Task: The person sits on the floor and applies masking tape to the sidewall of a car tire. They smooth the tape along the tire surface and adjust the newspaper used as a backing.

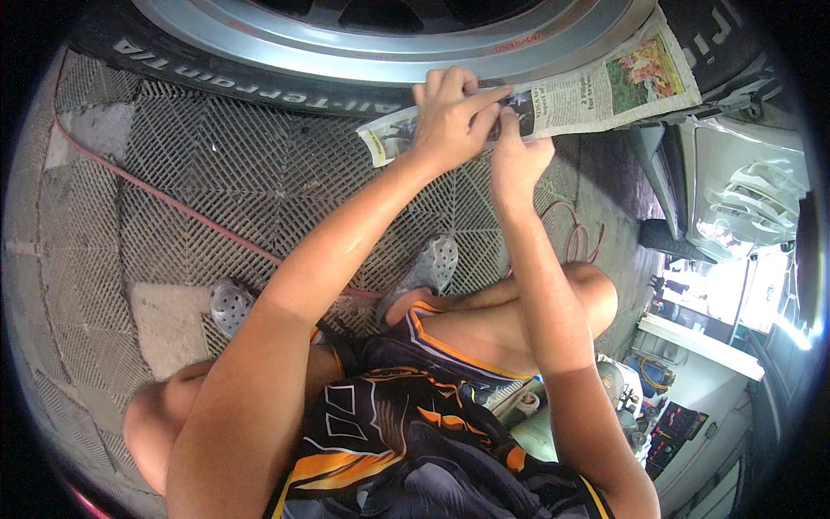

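A folded strip of newspaper [566, 108] lies along the black tyre [251, 97] and the edge of its silver wheel rim [346, 65]. My left hand [451, 121] is on top of the strip, fingers bent toward the rim and closed on the paper. Just to its right, my right hand [520, 160] pinches the strip's near edge, its index finger pointing up over the paper. The two hands nearly meet. A short end of the strip sticks out left of my left hand, while the longer part runs right. Both sets of fingertips are partly hidden.
A red hose [186, 210] crosses the grated floor mat [259, 173] and coils at the right [592, 238]. My feet in grey perforated clogs [437, 262] rest on the mat. A tank-like machine [536, 428] stands at lower right, with white car body panels [743, 190] at far right.
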Tool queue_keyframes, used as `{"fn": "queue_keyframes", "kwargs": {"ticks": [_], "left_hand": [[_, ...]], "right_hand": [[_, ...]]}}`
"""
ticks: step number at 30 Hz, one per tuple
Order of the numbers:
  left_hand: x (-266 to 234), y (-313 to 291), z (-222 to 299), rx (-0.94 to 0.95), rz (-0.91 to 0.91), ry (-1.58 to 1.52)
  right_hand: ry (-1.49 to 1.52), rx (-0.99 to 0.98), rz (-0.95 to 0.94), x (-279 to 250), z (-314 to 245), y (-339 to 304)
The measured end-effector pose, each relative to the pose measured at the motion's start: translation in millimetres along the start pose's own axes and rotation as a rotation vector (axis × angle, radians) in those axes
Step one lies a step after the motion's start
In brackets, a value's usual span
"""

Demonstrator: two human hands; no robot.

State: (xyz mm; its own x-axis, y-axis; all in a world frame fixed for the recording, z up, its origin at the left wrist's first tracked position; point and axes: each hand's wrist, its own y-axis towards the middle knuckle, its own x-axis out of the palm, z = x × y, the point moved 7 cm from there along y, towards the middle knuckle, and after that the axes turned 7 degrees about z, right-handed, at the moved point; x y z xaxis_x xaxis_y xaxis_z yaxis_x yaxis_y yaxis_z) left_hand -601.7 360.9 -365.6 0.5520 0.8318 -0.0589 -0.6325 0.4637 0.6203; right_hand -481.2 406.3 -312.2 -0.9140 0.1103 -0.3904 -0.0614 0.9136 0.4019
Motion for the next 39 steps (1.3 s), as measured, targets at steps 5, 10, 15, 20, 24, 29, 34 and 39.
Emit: {"fn": "queue_keyframes", "kwargs": {"ticks": [5, 10, 15, 20, 24, 29, 34, 39], "left_hand": [[-15, -18, -21, 0.016, -0.008, 0.094], [-30, -46, -65, -0.152, 0.106, 0.125], [-30, -61, -66, -0.182, 0.042, 0.146], [-31, -65, -79, -0.308, 0.134, 0.139], [-28, -72, -83, -0.392, 0.135, 0.154], [-30, -75, -90, -0.416, 0.071, 0.202], [-40, -62, -38, 0.011, -0.068, 0.136], [-22, -68, -34, 0.184, -0.166, 0.451]], "right_hand": [[0.203, 0.268, -0.056, 15, 17, -16], [0.298, 0.432, -0.014, 25, 32, -18], [0.308, 0.513, 0.016, 25, 38, -16], [0.332, 0.525, -0.001, 28, 39, -17], [0.361, 0.579, 0.011, 25, 38, -16], [0.282, 0.555, 0.018, 24, 37, -16], [0.261, 0.487, 0.025, 23, 43, -15], [0.321, 0.57, 0.036, 26, 45, -13]]}}
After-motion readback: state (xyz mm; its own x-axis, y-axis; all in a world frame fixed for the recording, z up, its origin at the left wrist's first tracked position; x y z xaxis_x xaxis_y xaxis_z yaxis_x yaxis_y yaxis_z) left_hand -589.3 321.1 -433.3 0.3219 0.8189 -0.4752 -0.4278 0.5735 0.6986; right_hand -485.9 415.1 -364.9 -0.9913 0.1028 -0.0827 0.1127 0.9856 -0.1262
